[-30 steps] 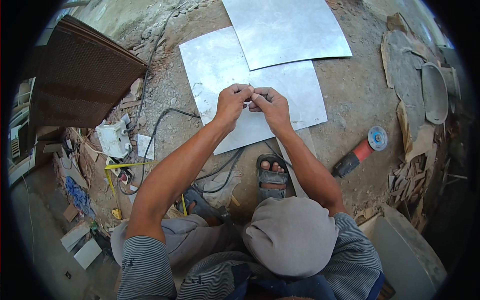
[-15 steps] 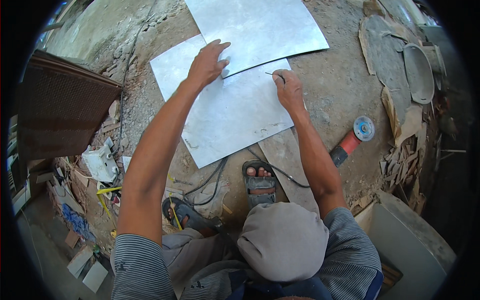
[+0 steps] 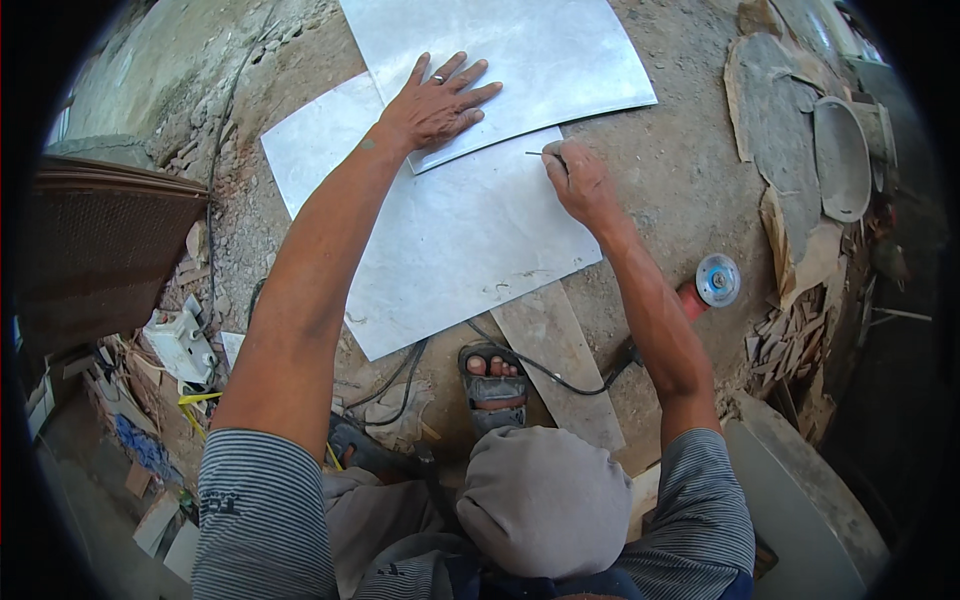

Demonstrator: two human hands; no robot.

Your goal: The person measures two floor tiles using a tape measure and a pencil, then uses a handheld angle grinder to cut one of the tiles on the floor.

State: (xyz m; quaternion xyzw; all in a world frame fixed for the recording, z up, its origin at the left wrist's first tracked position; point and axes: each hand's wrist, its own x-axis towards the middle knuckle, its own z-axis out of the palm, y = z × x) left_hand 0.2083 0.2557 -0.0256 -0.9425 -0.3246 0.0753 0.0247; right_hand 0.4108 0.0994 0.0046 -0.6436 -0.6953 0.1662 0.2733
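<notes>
My left hand (image 3: 436, 108) lies with fingers spread on the upper pale tile (image 3: 545, 62), near its left corner. That tile overlaps a lower pale tile (image 3: 455, 255), which rests on the ground at a different angle. In the fingers of my right hand (image 3: 582, 186) is a thin dark pointed stick (image 3: 534, 153), mostly hidden by the grip. Its tip sits just off the upper tile's near edge, over the lower tile; whether it touches the surface I cannot tell.
An angle grinder (image 3: 718, 280) lies to the right, partly behind my right forearm. A black cable (image 3: 545, 375) runs past my sandalled foot (image 3: 493, 385) over a plank (image 3: 560, 350). Broken tile pieces (image 3: 790, 345) and a grey basin (image 3: 842, 160) are at right; a white box (image 3: 180, 345) stands left.
My left hand has flattened and spread on the upper tile, having been raised at its corner. My right hand, still pinching the stick, has shifted slightly. The whole view has moved a little.
</notes>
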